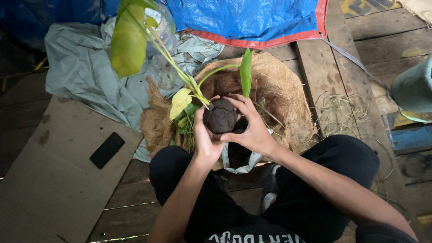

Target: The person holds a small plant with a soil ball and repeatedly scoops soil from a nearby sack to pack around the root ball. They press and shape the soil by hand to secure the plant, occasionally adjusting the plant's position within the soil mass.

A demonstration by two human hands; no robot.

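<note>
At centre frame we cupped the dark soil ball [220, 116] in both hands, left hand [204, 137] and right hand [252, 128], fingers closed around it. We judged even pressure best, sparing the plant stems [180, 72] leaning toward upper left.

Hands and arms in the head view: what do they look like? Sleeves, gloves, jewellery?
Both are bare: the left hand and right hand wear no gloves, and no rings or watch show. The forearms are uncovered with no sleeves in view. Fingers are slim; no markings are visible.
</note>
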